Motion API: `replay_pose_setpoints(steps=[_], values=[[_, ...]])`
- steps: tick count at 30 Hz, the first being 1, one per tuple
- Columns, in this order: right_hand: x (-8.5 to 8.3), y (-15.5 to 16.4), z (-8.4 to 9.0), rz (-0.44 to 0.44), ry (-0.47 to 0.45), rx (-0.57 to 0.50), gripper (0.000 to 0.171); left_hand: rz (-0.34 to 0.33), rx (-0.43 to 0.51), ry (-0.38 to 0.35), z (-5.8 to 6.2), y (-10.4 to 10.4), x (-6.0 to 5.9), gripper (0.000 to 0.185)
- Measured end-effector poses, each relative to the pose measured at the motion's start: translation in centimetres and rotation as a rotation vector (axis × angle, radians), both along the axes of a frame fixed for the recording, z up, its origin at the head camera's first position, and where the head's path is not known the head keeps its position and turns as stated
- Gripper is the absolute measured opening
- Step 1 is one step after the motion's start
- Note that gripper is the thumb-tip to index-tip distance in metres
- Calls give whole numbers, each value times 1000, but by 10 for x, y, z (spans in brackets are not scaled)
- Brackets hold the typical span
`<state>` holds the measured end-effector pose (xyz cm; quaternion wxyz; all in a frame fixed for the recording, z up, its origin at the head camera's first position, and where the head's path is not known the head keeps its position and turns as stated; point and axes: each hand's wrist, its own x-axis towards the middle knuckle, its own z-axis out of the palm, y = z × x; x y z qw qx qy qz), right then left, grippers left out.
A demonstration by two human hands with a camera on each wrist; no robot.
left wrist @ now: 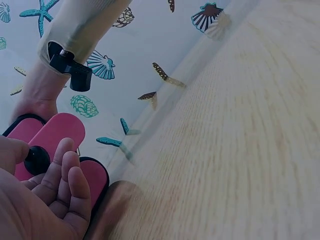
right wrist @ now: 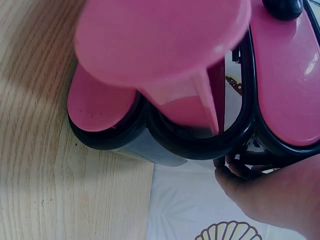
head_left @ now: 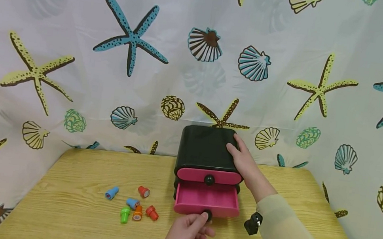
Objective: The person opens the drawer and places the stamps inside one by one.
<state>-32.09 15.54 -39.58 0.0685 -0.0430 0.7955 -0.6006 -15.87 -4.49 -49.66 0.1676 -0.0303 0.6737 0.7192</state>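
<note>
- The small black drawer chest (head_left: 205,149) sits at the back middle of the wooden counter (head_left: 69,208), right against the seashell curtain (head_left: 76,61).
- Right hand (head_left: 242,157) lies flat on top of the chest at its right rear corner, fingers straight and pressing down on the lid.
- Left hand (head_left: 186,230) is in front of the chest, thumb and fingers pinching the black knob (head_left: 206,216) of the middle pink drawer (head_left: 207,199).
- That drawer is pulled out towards the person, and its open tray shows below the chest's top drawer (head_left: 209,176), which is closed with its own black knob in the middle.
- From the left wrist, the thumb (left wrist: 12,150) and curled fingers (left wrist: 65,180) close on the knob (left wrist: 37,159), pink drawer front behind it.
- From the right wrist, the chest is seen from low at its side: pink fronts stacked in black frames, the pulled-out one jutting over the bottom one.
- Left of the chest on the counter lies a scatter of little toy stampers (head_left: 132,204): blue, red, orange and green ones, well apart from both hands.
</note>
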Motion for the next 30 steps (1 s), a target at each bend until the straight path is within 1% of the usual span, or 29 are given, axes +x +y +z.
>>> replay_pose_setpoints(steps=[5,11,22,30], values=[[0,0,0,-3,2,-1,71,-21,-24,9,1,-2,4,45],[1,0,0,-2,-2,-4,71,-27,-34,9,1,-3,7,45],[2,1,-1,0,0,1,70,-35,-9,11,0,-3,9,45],[2,0,-1,-3,1,4,70,-39,7,3,-4,-4,10,43]])
